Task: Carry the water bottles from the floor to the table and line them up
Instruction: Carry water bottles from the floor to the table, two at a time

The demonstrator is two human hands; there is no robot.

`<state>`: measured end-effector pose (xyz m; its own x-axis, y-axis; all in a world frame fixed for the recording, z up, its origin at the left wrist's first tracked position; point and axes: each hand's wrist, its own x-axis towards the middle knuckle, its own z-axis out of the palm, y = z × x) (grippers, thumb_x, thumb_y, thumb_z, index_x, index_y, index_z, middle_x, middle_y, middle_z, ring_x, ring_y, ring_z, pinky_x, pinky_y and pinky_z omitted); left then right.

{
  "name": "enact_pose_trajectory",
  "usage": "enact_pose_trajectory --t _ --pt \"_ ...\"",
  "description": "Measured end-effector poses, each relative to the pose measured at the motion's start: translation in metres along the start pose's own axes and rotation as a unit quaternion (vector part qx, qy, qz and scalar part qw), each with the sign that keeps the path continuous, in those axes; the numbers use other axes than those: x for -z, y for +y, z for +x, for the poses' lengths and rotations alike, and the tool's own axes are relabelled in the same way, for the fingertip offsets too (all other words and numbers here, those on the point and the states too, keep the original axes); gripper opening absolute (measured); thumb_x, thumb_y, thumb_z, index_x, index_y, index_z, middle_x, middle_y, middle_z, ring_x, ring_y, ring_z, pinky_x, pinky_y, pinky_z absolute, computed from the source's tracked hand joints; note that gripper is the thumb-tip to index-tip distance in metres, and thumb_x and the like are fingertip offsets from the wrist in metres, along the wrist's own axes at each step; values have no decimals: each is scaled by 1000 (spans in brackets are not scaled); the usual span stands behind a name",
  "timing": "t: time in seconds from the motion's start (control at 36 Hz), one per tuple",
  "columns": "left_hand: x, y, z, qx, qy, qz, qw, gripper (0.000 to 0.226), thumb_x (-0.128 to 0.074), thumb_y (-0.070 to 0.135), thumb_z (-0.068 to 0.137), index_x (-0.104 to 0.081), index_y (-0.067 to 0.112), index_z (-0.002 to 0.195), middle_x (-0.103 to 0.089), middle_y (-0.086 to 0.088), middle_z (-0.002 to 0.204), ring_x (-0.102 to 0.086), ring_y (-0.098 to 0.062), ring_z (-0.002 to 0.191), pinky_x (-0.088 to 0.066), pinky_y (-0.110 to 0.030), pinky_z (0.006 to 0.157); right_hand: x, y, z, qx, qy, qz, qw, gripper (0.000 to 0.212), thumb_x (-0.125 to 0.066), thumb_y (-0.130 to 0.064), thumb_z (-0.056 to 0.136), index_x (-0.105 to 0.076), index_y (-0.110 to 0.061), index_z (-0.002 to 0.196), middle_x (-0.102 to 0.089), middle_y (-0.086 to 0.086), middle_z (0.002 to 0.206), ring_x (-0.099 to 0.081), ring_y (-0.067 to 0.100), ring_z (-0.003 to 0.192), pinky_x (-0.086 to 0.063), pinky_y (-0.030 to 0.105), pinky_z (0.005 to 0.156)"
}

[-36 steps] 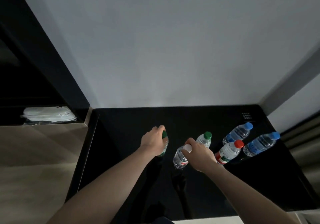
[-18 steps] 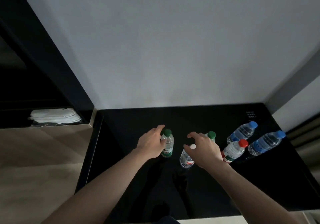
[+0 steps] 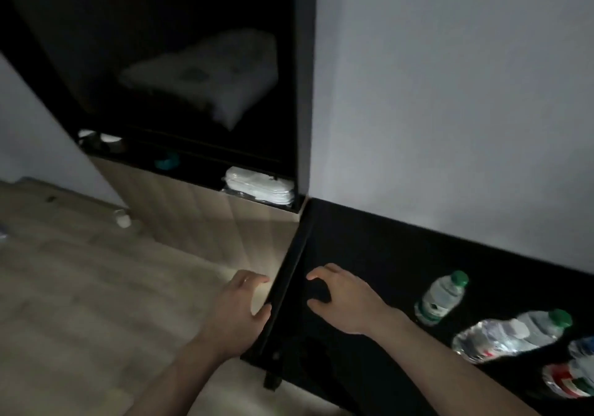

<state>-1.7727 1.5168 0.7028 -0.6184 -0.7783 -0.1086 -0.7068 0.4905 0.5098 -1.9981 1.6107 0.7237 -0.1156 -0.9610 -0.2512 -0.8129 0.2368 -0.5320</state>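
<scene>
black table (image 3: 369,248) edge sits between both empty, loosely curled hands.

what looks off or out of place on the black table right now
Nothing stands out. The green-capped clear plastic bottle and its neighbours stand upright on the black table, no spill visible. Both hands, left and right, hold nothing.

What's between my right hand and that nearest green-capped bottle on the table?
Nothing visible. The right hand hovers empty over bare black table, and the green-capped bottle stands upright to its right with only open tabletop between them.
</scene>
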Motion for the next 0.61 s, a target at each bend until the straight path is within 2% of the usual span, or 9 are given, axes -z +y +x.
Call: enact_pose_trajectory --t 0.17,0.33,0.42,0.61 --pt "74 -114 -66 88 86 4 992 53 -73 32 82 -59 23 133 -50 4 140 -56 -20 123 -46 -33 103 -54 -122 61 92 -50 -29 994 53 -58 -47 93 -44 -35 143 -32 -14 154 -33 14 140 -31 27 112" --pt "133 -203 -136 190 134 23 972 60 -72 35 85 -50 25 140 -37 0 155 -44 -25 137 -39 -35 109 -106 -235 104 168 -84 -61 980 59 -59 -44 91 -39 -36 146 -20 -4 163 -19 16 149 -19 21 111" --pt "157 -234 -166 228 154 23 961 60 -72 35 86 -48 25 141 -31 -1 159 -41 -25 139 -39 -37 109 -125 -284 120 200 -97 -72 972 60 -61 -43 89 -41 -37 145 -17 -2 164 -18 16 149 -18 25 117" --pt "206 -293 -209 301 210 13 930 61 -75 32 85 -51 24 140 -31 -2 160 -40 -28 140 -35 -37 111 -153 -372 162 261 -124 -103 952 64 -60 -44 89 -38 -37 148 -14 -3 165 -16 18 150 -20 30 120"
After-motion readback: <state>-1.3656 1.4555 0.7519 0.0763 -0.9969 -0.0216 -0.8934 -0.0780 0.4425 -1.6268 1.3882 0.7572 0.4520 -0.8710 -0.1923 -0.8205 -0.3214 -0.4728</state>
